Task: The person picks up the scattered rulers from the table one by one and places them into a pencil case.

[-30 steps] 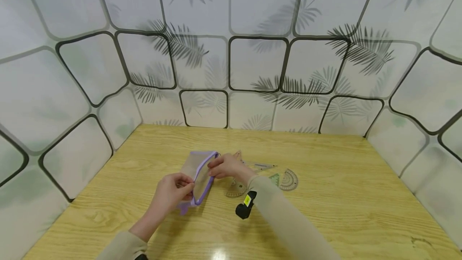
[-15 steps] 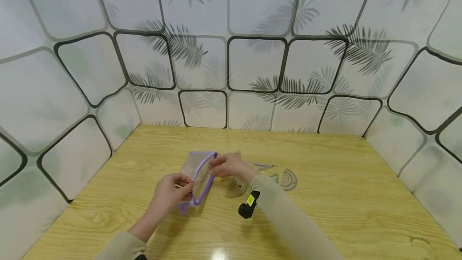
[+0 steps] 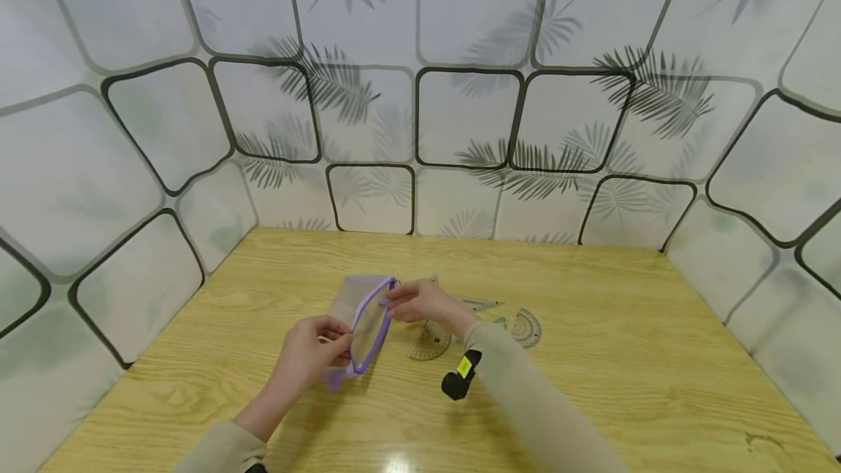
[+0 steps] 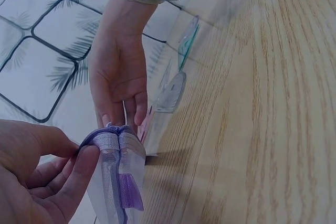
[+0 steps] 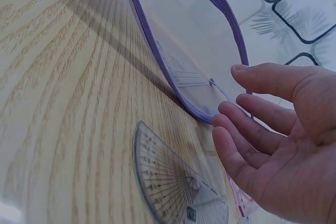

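A see-through mesh zip pouch [image 3: 347, 299] with purple edging stands with its mouth spread apart, facing right. My left hand [image 3: 312, 349] pinches the near end of its rim between thumb and fingers; a purple tab [image 4: 130, 191] hangs below that end in the left wrist view. At the far end of the mouth is my right hand [image 3: 423, 303], fingers loosely bent with nothing held. Whether its fingertips touch the rim, I cannot tell. Inside the pouch, a clear piece with printed lines [image 5: 189, 80] shows in the right wrist view. A clear protractor [image 3: 430, 342] lies below my right hand.
Past my right wrist lie another clear protractor [image 3: 527, 328], a green-tinted piece [image 3: 502, 322] and a clear set square [image 3: 482, 304], partly covered by the arm. The wooden table [image 3: 591, 385] is bounded by patterned panels [image 3: 460, 199] at the back and sides.
My right hand has drawn back slightly to the right, out of the pouch's mouth. The left hand and the pouch have hardly moved.
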`<action>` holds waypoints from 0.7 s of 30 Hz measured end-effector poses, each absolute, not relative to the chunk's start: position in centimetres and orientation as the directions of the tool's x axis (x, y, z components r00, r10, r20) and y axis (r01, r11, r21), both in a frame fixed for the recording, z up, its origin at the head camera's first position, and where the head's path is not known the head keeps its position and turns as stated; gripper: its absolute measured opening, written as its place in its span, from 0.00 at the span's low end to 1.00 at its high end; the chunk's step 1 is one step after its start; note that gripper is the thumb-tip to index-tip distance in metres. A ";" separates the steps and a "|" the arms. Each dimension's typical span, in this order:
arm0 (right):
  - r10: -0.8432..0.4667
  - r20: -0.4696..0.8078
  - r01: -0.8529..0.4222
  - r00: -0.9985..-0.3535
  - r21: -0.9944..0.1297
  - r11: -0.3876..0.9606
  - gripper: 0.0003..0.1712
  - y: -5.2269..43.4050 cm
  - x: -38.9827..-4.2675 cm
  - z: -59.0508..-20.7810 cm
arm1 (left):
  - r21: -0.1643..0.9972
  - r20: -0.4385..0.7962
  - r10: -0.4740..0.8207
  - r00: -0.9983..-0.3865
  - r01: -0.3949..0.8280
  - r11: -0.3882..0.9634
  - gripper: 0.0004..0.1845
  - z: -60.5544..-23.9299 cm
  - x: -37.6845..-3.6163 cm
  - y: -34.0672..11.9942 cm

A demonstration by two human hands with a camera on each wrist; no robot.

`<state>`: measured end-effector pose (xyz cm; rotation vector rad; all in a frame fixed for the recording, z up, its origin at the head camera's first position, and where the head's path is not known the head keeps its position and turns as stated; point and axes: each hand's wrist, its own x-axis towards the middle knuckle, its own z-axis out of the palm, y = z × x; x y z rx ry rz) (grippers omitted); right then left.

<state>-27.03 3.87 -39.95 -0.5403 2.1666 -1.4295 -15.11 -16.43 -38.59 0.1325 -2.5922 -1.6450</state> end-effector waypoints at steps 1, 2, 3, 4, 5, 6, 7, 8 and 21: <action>-0.564 -0.175 -0.061 -0.807 -0.925 0.375 0.26 3.9 -27.0 -39.9 | 0.904 0.016 -0.107 -0.994 -0.031 0.427 0.05 -38.6 -15.1 -16.4; -0.558 -0.175 -0.059 -0.811 -0.925 0.376 0.26 4.0 -27.0 -39.9 | 0.903 0.017 -0.107 -0.994 -0.030 0.428 0.05 -38.6 -15.1 -16.4; -0.552 -0.174 -0.059 -0.816 -0.924 0.379 0.26 4.0 -27.0 -39.9 | 0.902 0.017 -0.109 -0.994 -0.032 0.430 0.05 -38.5 -15.0 -16.4; -0.546 -0.170 -0.061 -0.820 -0.923 0.380 0.26 4.1 -27.0 -39.9 | 0.901 0.019 -0.108 -0.994 -0.030 0.433 0.05 -38.5 -15.0 -16.4; -0.543 -0.164 -0.068 -0.824 -0.922 0.381 0.26 4.2 -26.9 -39.9 | 0.900 0.018 -0.110 -0.994 -0.032 0.435 0.04 -38.5 -14.9 -16.4; -0.540 -0.160 -0.071 -0.826 -0.922 0.381 0.26 4.2 -26.9 -39.8 | 0.899 0.017 -0.112 -0.994 -0.034 0.437 0.04 -38.4 -14.9 -16.5; -0.538 -0.157 -0.075 -0.828 -0.920 0.385 0.26 4.3 -26.9 -39.8 | 0.898 0.016 -0.113 -0.993 -0.035 0.439 0.04 -38.4 -14.8 -16.5; -0.538 -0.151 -0.084 -0.829 -0.919 0.386 0.26 4.4 -26.8 -39.8 | 0.897 0.013 -0.114 -0.993 -0.038 0.440 0.04 -38.4 -14.8 -16.5; -0.533 -0.129 -0.120 -0.836 -0.905 0.407 0.27 7.4 -27.0 -39.8 | 0.891 0.041 -0.119 -0.992 -0.018 0.453 0.03 -38.5 -14.8 -16.8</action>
